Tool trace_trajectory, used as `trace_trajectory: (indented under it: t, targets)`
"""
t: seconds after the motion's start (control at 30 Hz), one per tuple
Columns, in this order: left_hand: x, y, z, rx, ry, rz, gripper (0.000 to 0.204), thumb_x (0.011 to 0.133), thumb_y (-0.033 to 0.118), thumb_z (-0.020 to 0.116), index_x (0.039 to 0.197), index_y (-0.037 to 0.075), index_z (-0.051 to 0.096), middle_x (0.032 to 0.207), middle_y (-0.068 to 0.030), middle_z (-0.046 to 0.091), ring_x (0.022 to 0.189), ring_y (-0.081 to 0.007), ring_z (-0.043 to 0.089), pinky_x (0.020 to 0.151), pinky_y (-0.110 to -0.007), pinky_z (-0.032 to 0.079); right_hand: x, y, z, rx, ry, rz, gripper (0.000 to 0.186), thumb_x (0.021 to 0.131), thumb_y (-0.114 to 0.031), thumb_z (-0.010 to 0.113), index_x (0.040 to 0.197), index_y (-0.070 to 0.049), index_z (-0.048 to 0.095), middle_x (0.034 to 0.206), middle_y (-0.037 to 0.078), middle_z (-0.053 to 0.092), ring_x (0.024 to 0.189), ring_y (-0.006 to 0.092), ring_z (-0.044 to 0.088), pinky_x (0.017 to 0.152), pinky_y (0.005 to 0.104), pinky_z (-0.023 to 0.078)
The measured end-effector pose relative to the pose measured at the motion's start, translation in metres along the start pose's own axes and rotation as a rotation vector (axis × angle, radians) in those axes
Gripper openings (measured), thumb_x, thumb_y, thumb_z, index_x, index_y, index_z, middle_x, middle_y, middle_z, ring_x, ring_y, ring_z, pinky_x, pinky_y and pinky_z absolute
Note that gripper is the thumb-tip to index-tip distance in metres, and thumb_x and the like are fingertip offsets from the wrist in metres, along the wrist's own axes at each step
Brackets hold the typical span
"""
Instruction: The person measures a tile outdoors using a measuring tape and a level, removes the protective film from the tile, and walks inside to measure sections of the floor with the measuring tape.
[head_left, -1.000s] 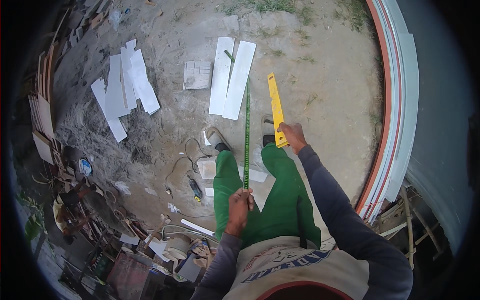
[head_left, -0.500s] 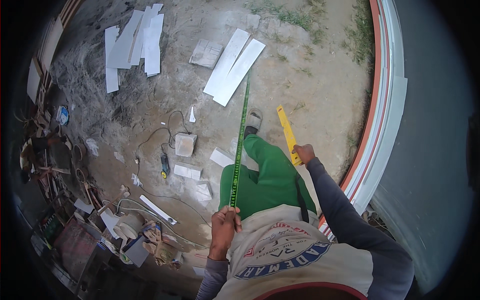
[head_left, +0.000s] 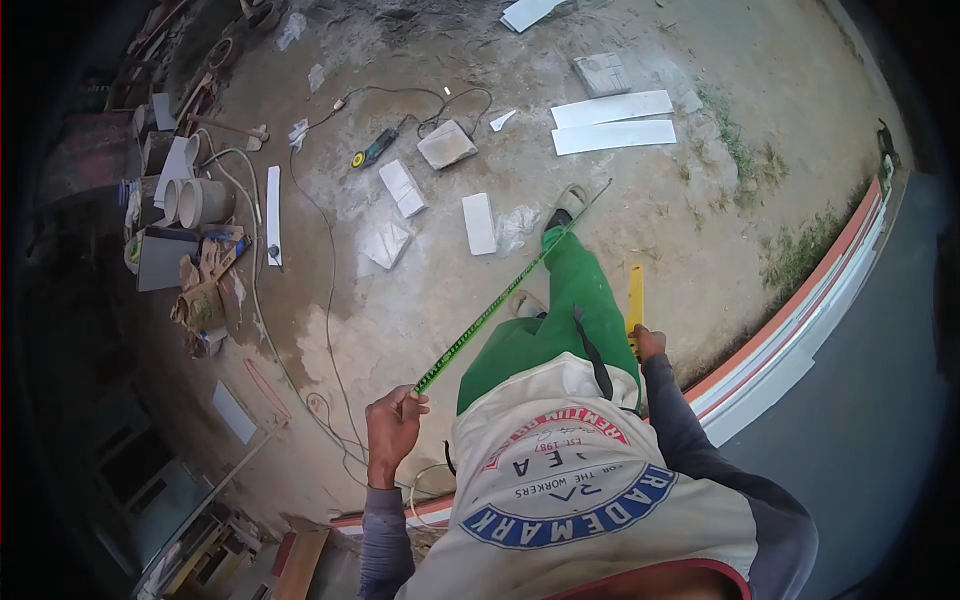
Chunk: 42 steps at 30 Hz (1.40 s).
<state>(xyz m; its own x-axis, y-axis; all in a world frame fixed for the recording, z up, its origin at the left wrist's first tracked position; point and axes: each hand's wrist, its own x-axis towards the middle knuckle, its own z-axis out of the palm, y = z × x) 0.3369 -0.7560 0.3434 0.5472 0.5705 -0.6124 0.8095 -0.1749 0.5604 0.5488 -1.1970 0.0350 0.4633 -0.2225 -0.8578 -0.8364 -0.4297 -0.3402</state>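
Ground (head_left: 720,300) of bare, dusty earth fills most of the view, and along its right side bends a ledge (head_left: 775,370) striped in orange and white. Next in size is the person's pale shirt (head_left: 590,480): it bears a curved blue band with light letters, a red band with light letters, and smaller dark lettering between them. Below it the green trousers (head_left: 585,290) show, without any writing that I can see.

The green tape measure (head_left: 482,322) is stretched in front of the legs. Its long axis goes diagonally, from the left hand (head_left: 393,430) up and rightward to a thin tip near the forward shoe (head_left: 572,197). Its marks are too small to read, and the part inside the hand is hidden. The left grip is closed, pinching the tape between thumb and fingers.

Two white boards (head_left: 615,138) lie side by side on the ground, beyond that tip. The yellow bar (head_left: 635,295) stands beside the right thigh, its long axis almost straight up in the view, its lower part covered by the right hand (head_left: 648,343). The right grip is closed around it. Smaller are a pale block (head_left: 447,145) and, near it, an angle grinder (head_left: 375,147) with a yellow end.
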Motion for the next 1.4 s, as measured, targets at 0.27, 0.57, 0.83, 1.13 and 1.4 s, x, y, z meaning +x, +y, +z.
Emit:
trace_trajectory:
  t: [0.27,0.57,0.83,1.13,1.4]
  targets:
    - [-0.160,-0.191,-0.024,-0.509,0.471,-0.165,0.020,0.097,0.008,0.057,0.106,-0.004,0.069,0.087,-0.0063,0.072,0.081,-0.0120,0.069,0.073,-0.026,0.052,-0.049,-0.045,0.037,-0.574,-0.066,-0.465,0.041,0.078,-0.035,0.068,0.079,0.005,0.076,0.071,0.018,0.070,0.060,0.0291,0.071,0.051,0.0418,0.056]
    - [-0.286,-0.306,-0.009,-0.858,0.725,-0.329,0.021,0.100,0.015,0.058,0.108,-0.001,0.069,0.087,-0.0073,0.072,0.078,-0.0112,0.066,0.077,-0.027,0.053,-0.101,-0.109,0.081,-0.704,-0.219,-0.521,0.038,0.082,-0.031,0.068,0.092,0.005,0.074,0.074,0.018,0.070,0.058,0.0310,0.072,0.050,0.0400,0.058]
    - [-0.296,-0.343,-0.006,-1.150,0.822,-0.374,0.018,0.099,0.018,0.065,0.102,0.001,0.069,0.084,-0.0024,0.067,0.075,-0.0096,0.061,0.073,-0.024,0.053,-0.199,-0.145,0.239,-0.133,-0.533,-0.255,0.037,0.086,-0.025,0.053,0.118,-0.005,0.056,0.095,0.013,0.068,0.091,0.0285,0.076,0.056,0.0332,0.045]
    - [-0.269,-0.407,-0.035,-1.315,0.800,-0.427,0.025,0.097,0.023,0.071,0.109,0.002,0.066,0.087,-0.0050,0.069,0.079,-0.0110,0.065,0.075,-0.022,0.055,-0.295,-0.147,0.478,0.031,-0.985,-0.054,0.039,0.084,-0.024,0.052,0.120,-0.010,0.053,0.108,0.012,0.062,0.100,0.0302,0.070,0.065,0.0337,0.039]
    - [-0.316,-0.431,-0.052,-1.379,0.880,-0.605,0.025,0.099,0.020,0.068,0.112,-0.002,0.070,0.095,-0.0107,0.075,0.085,-0.0188,0.073,0.082,-0.031,0.058,-0.466,-0.087,0.660,-0.215,-1.181,0.003,0.039,0.080,-0.022,0.056,0.117,-0.008,0.053,0.098,0.012,0.063,0.099,0.0284,0.069,0.054,0.0292,0.043]
